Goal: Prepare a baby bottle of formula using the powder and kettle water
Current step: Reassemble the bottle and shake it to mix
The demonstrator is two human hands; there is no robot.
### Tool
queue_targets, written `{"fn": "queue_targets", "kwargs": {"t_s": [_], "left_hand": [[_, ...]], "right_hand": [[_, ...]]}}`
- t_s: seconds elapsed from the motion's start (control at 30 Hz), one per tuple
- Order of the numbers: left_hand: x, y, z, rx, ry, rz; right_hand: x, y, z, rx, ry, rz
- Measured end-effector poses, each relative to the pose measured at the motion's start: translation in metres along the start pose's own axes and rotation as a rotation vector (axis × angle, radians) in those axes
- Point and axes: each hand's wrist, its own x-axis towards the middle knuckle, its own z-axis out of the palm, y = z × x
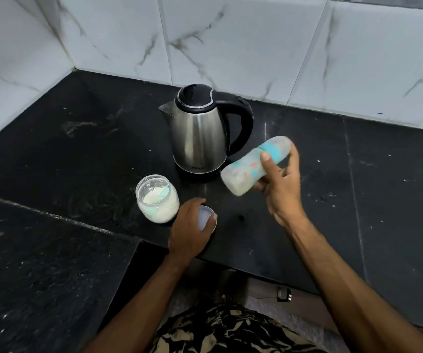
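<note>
The right hand (279,179) gripped the bottle (253,166) in the air, at 4 o'clock from the kettle (197,138) and just beside its base. The thumb lay across the front of the bottle near the teal collar, and the fingers curled behind it. The bottle was tilted, base toward 8 o'clock and cap end toward 2 o'clock, and it appeared motion-blurred. Its contents looked pale and cloudy, so the step in hand was probably mixing by shaking.

The left hand (192,230) rested on the counter (358,189) at 6 o'clock from the kettle, fingers curled round a pale lid (205,219). The jar (157,198) of powder stood open at 9 o'clock from that hand, just beside it, with a teal scoop inside.

Handling, by judgement:
- The bottle was likely light, stiff plastic with a smooth wall; it could slip if wet.
- Hold it round the waist below the collar, as shown.
- A loose collar would leak during shaking.
- The kettle should be taken only by its black handle, since the steel body may be hot.
</note>
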Motion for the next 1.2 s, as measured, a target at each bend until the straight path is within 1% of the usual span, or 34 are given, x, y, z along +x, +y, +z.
{"fn": "queue_targets", "kwargs": {"t_s": [0.03, 0.13, 0.17, 0.2, 0.27, 0.3, 0.33, 0.37, 0.4, 0.47, 0.5, 0.53, 0.57, 0.67, 0.7, 0.73, 0.77, 0.8, 0.9, 0.93, 0.97, 1.0, 1.03, 1.1, 1.13, 1.17, 1.2], "left_hand": [[0.001, 0.0, 0.0, 0.005, -0.005, 0.004], [0.006, -0.011, 0.002, 0.03, -0.056, 0.03], [0.007, -0.011, 0.002, 0.036, -0.066, 0.023], [0.006, -0.01, 0.002, 0.021, -0.059, 0.014], [0.002, -0.005, 0.001, -0.007, -0.005, -0.001], [0.0, 0.002, -0.002, -0.009, 0.004, -0.003], [0.0, 0.004, -0.002, -0.009, 0.009, 0.002], [0.0, 0.003, -0.002, 0.0, 0.004, -0.001], [0.002, -0.002, 0.001, 0.006, -0.01, -0.002], [0.008, -0.013, 0.003, 0.042, -0.099, -0.009], [0.01, -0.017, 0.004, 0.062, -0.137, -0.01], [0.01, -0.019, 0.006, 0.062, -0.143, -0.003], [0.008, -0.015, 0.004, 0.043, -0.121, -0.015], [0.001, -0.003, 0.001, 0.005, -0.006, -0.003], [0.0, 0.001, -0.001, 0.004, -0.006, -0.004], [-0.001, 0.002, -0.001, 0.005, 0.001, 0.004], [0.001, 0.001, -0.001, 0.008, 0.0, -0.004], [0.002, -0.002, 0.0, 0.008, 0.001, 0.006], [0.007, -0.011, 0.001, 0.062, -0.113, 0.071], [0.008, -0.014, 0.003, 0.076, -0.136, 0.09], [0.008, -0.013, 0.002, 0.063, -0.126, 0.061], [0.007, -0.013, 0.003, 0.03, -0.092, 0.014], [0.005, -0.01, 0.002, 0.01, -0.054, -0.021], [0.001, -0.003, 0.002, 0.007, -0.008, -0.007], [0.0, -0.001, 0.001, 0.003, -0.005, 0.002], [0.0, -0.001, 0.0, 0.003, -0.012, -0.002], [0.002, -0.005, 0.002, 0.005, -0.02, -0.002]], "right_hand": [[-0.005, 0.001, 0.001, -0.046, -0.058, 0.015], [-0.025, 0.009, 0.004, -0.241, -0.364, 0.094], [-0.025, 0.01, 0.003, -0.26, -0.384, 0.092], [-0.02, 0.008, 0.002, -0.246, -0.326, 0.068], [-0.005, 0.004, -0.002, -0.147, -0.094, 0.019], [0.002, 0.002, -0.004, -0.087, -0.006, 0.001], [0.004, 0.003, -0.004, -0.048, 0.028, -0.007], [0.002, 0.004, -0.004, -0.053, 0.003, 0.006], [-0.004, 0.007, -0.003, -0.095, -0.077, 0.038], [-0.021, 0.012, 0.001, -0.232, -0.316, 0.12], [-0.025, 0.015, 0.001, -0.289, -0.4, 0.139], [-0.024, 0.015, 0.001, -0.305, -0.403, 0.134], [-0.02, 0.014, 0.001, -0.276, -0.332, 0.111], [0.005, 0.005, -0.003, -0.079, -0.011, 0.04], [0.01, 0.002, -0.003, -0.019, 0.035, 0.032], [0.011, 0.002, -0.004, 0.01, 0.038, 0.037], [0.008, 0.002, -0.002, 0.004, 0.003, 0.051], [0.0, 0.005, 0.0, -0.035, -0.069, 0.077], [-0.027, 0.02, 0.004, -0.25, -0.399, 0.138], [-0.028, 0.022, 0.004, -0.283, -0.438, 0.136], [-0.025, 0.021, 0.004, -0.276, -0.405, 0.119], [-0.019, 0.018, 0.004, -0.244, -0.316, 0.096], [-0.01, 0.013, 0.003, -0.194, -0.198, 0.073], [0.007, 0.007, 0.001, -0.035, 0.01, 0.039], [0.01, 0.007, 0.0, 0.038, 0.053, 0.032], [0.009, 0.008, 0.0, 0.057, 0.049, 0.042], [0.003, 0.01, 0.001, 0.025, -0.008, 0.067]]}}
